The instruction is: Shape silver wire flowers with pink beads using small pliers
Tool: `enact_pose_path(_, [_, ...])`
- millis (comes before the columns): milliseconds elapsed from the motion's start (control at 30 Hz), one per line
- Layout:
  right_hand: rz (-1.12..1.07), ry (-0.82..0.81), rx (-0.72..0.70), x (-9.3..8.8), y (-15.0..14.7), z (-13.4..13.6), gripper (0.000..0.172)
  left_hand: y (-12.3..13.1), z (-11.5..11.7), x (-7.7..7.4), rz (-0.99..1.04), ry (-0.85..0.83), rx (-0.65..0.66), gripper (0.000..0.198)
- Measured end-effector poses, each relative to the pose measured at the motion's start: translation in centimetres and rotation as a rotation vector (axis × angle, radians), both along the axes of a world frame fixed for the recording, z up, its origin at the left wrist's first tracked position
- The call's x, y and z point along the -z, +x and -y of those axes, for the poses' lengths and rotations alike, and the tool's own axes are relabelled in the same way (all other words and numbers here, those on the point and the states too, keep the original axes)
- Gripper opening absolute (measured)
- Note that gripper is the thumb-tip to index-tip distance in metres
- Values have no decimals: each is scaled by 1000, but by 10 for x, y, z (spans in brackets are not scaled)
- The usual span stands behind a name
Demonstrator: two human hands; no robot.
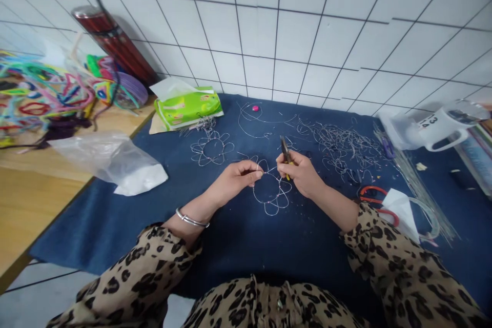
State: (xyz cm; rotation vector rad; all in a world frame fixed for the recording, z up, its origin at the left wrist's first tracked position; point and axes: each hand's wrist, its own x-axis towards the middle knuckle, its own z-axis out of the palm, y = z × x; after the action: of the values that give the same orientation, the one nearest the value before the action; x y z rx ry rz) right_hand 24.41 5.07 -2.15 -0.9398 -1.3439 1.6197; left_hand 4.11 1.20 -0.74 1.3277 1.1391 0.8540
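Near the middle of the blue cloth, a thin wire ring with looped petals (271, 208) and small pinkish beads is pinched at its upper left by my left hand (239, 180). My right hand (302, 173) is closed round pliers (285, 148) with dark jaws and yellow handles, the jaws pointing up and away, beside the ring's upper right. Whether the right fingertips also touch wire is too small to tell. A second flower-shaped wire ring (212, 148) lies flat, up and to the left of my hands.
Tangled wire (342, 146), red-handled scissors (372, 195) and a white mug (442, 125) are on the right. A green tissue pack (188, 107), plastic bag (115, 159), red flask (119, 43) and colourful pipe cleaners (42, 95) are on the left. A tiled wall (253, 31) stands behind.
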Motion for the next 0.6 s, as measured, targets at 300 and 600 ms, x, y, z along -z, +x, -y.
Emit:
enact_pose_path(300, [0, 7, -35, -3, -1, 1, 11, 0, -3, 4, 26, -57, 30, 16])
enact_pose_path(600, [-19, -1, -87, -5, -2, 3, 11, 0, -1, 4, -4, -71, 59, 23])
